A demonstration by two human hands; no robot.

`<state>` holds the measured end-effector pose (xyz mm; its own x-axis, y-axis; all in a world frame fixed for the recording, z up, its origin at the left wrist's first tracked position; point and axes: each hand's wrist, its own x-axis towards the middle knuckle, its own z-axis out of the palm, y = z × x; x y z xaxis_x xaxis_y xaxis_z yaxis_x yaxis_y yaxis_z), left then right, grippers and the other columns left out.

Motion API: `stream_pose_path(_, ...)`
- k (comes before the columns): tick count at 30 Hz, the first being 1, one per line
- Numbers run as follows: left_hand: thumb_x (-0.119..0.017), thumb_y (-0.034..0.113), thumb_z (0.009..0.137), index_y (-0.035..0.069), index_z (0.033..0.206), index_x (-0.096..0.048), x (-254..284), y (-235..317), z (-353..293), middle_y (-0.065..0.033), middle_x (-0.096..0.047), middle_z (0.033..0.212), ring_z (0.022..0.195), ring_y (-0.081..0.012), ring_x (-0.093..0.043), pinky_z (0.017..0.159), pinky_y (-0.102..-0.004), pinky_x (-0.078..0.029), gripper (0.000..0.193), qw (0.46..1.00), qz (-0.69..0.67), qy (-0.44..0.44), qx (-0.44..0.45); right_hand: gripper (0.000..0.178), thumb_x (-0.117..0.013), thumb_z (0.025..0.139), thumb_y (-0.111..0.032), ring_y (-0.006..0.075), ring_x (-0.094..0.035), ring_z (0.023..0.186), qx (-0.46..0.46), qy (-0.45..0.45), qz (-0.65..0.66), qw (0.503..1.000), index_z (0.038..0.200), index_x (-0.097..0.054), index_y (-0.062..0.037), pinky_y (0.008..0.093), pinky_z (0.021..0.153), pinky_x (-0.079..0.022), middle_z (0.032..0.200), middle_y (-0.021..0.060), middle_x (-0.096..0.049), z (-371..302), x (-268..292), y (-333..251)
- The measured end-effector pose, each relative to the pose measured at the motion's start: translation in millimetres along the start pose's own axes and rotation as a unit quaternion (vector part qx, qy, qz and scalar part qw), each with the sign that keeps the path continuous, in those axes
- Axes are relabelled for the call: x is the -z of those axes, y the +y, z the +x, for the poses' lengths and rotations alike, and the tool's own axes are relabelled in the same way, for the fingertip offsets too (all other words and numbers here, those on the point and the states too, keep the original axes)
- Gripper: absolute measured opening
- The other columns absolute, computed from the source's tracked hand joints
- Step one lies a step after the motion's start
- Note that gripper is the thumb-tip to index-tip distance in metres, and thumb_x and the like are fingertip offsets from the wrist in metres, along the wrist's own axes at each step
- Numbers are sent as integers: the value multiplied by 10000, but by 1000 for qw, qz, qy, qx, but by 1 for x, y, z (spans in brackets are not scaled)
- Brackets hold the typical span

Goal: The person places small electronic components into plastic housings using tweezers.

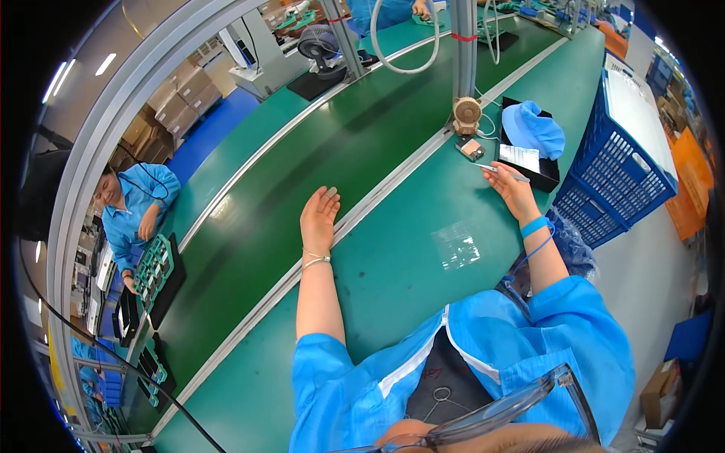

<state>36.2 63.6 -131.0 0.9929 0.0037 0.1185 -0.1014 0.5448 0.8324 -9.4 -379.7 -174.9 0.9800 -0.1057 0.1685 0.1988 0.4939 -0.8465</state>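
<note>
My left hand (319,219) reaches over the near rail (347,224) of the green conveyor, its fingers stretched out and holding nothing. What looks like a pale finger cot covers one fingertip. A pair of slim metal tweezers (488,167) is pinched in my right hand (515,195), the tip pointing left. Just beyond the tip lies a small dark box with an orange-brown top (470,148). A blue wrist strap (535,226) with a cord circles my right wrist. Between my forearms, a clear plastic bag (458,245) rests flat on the green bench.
A small brown fan (467,112) stands by a metal post. Right of it, a black tray (545,176) holds a blue cap (532,130) and white paper. Blue crates (615,166) stand right of the bench. Across the conveyor (257,204), a co-worker handles green fixtures (155,268).
</note>
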Motion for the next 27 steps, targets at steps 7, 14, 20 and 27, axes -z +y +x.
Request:
stream_pose_path(7,-522,214,970,-19,1213,-547,6,-1,3,-174,-617,1169,1065,-277,-582,925,-368,-472,337,997,-69,9,24,401,-570,969,-195,225,-613,1067,0,-5,-1,1000,1266,-498,66,293,908,-497,1186,189,-610,0,0,-2)
stream_pose_path(14,-564,232,950,-26,1265,-520,20,-8,15,-192,-591,1222,1122,-294,-570,998,-394,-448,409,997,-66,-35,35,347,-593,943,-165,233,-631,1029,23,-8,28,999,1214,-550,46,328,910,-499,1103,146,-649,-1,2,1)
stream_pose_path(20,-564,204,953,-21,1237,-551,28,-7,18,-175,-618,1182,1046,-263,-598,950,-361,-473,362,999,-38,-26,25,323,-598,945,-174,220,-640,992,23,-23,28,999,1184,-564,40,301,855,-516,1071,144,-654,2,-5,5)
stream_pose_path(27,-563,238,961,-23,1216,-556,16,-5,13,-160,-630,1118,994,-237,-596,896,-337,-473,365,1000,10,-14,7,338,-585,954,-158,229,-642,1021,26,-19,25,999,1209,-548,60,310,887,-522,1121,161,-644,-2,-8,1)
